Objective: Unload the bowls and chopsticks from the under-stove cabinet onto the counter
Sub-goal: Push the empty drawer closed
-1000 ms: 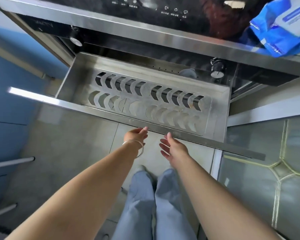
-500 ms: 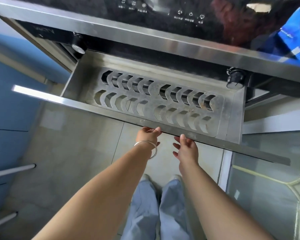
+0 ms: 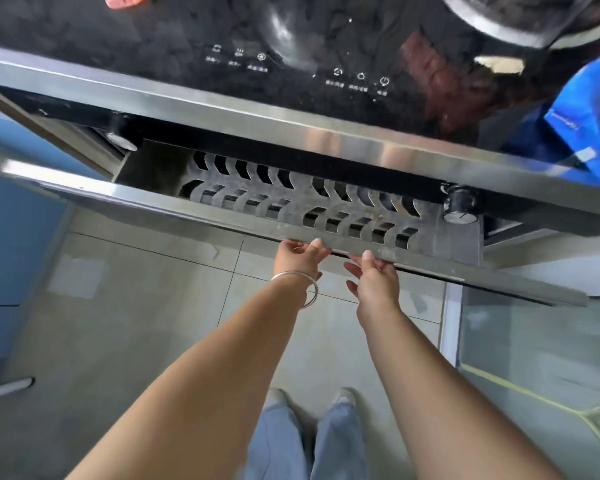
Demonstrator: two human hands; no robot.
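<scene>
The drawer (image 3: 326, 216) under the stove (image 3: 291, 36) shows only a slotted rack; its back is hidden. Left hand (image 3: 300, 256) and right hand (image 3: 374, 277) press loosely open against the front edge, floor (image 3: 135, 306) clear below.

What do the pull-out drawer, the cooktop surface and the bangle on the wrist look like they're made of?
Drawer: looks like brushed stainless steel, grey with dull streaky reflections and a punched slotted rack.
Cooktop: probably black glass or glass-ceramic, glossy, mirroring the room, with printed white touch icons.
Bangle: thin polished silver-coloured metal; the exact metal can't be told.
</scene>
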